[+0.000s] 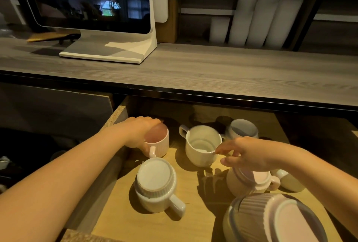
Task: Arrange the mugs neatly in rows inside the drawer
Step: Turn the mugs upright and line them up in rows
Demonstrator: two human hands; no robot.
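Inside drawer [155, 222], left hand [135, 131] grips pink mug [161, 144] — right hand [249, 154], white mug [197, 157]

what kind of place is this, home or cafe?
Likely a café or shop counter, not certain: a screen on a stand sits on the wooden counter, what look like sleeves of disposable cups stand behind it, and the drawer below holds several mugs.

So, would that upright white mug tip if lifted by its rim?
The white mug looks like glazed ceramic, so likely rigid and chippable. The right hand pinches one side of its rim, so it may tilt. The glossy surface could slip.
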